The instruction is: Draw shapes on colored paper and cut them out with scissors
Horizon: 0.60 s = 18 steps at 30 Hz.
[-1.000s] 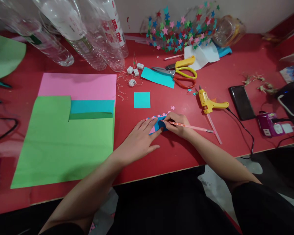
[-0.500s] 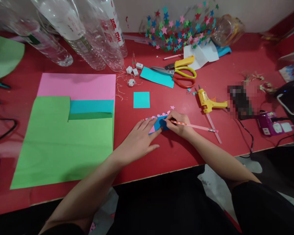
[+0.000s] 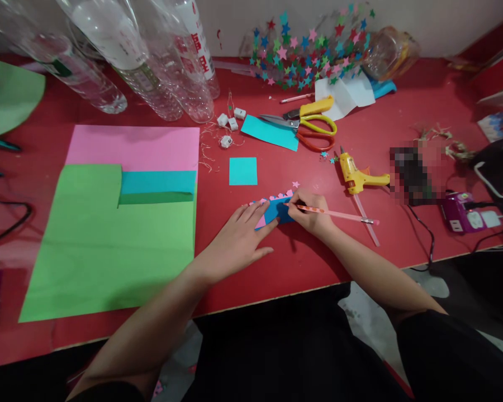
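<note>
Blue paper strip (image 3: 275, 210): lying at the centre of the frame, between the two hands, long axis running left to right and rising slightly rightward; pink cut-outs (image 3: 280, 196) are lining its upper edge. Left hand (image 3: 237, 243): spreading flat over the strip's left part, gripping nothing. Right hand (image 3: 311, 215): pinching a pink pencil (image 3: 339, 213) at the strip's right end, its point meeting or nearly meeting the blue face. Neither hand is lying nearer. Clear plastic bottle (image 3: 199, 42), upper left: bearing red lettering, not legible.
</note>
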{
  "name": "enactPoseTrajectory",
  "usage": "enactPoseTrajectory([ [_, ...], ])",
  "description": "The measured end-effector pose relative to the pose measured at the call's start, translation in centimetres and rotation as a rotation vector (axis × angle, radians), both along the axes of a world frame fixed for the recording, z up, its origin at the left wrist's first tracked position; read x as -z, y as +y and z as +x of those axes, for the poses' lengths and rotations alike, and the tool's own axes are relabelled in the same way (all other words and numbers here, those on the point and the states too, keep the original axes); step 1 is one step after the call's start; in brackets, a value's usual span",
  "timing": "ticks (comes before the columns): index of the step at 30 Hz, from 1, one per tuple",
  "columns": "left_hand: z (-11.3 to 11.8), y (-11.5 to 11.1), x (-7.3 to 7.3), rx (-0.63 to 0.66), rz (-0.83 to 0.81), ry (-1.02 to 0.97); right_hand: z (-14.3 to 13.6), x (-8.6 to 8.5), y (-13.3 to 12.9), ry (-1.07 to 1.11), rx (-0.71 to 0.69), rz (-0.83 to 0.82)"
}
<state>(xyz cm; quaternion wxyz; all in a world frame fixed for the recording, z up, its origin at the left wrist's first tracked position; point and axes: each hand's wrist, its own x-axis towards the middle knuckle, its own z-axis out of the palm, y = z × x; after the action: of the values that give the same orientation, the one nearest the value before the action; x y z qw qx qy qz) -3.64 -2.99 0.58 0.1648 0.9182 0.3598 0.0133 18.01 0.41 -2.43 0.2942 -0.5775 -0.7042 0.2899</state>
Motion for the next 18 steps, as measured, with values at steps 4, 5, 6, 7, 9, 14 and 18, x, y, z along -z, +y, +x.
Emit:
enactPoseTrajectory([
  [4,-0.03,-0.01,0.04,-0.005,-0.007,-0.016,0.07,-0.22,-0.05,-0.001,0.018,-0.008],
  [5,-0.03,-0.01,0.03,-0.004,-0.007,-0.016,0.09,-0.25,-0.06,-0.005,0.019,-0.013],
  [6,-0.02,-0.01,0.02,-0.002,-0.007,-0.013,0.11,-0.26,-0.06,-0.01,0.02,-0.017],
  [7,0.0,0.0,0.0,0.0,-0.007,-0.008,0.13,-0.22,-0.06,-0.013,0.023,-0.015],
  [9,0.03,0.01,-0.05,0.002,-0.008,0.005,0.12,-0.04,-0.01,-0.018,0.019,-0.005],
  [14,0.06,0.01,-0.1,-0.008,-0.01,-0.008,-0.17,0.44,0.01,-0.103,0.012,0.0],
  [18,0.05,0.0,-0.06,-0.005,-0.004,-0.006,-0.25,0.13,-0.26,-0.134,-0.063,0.028],
])
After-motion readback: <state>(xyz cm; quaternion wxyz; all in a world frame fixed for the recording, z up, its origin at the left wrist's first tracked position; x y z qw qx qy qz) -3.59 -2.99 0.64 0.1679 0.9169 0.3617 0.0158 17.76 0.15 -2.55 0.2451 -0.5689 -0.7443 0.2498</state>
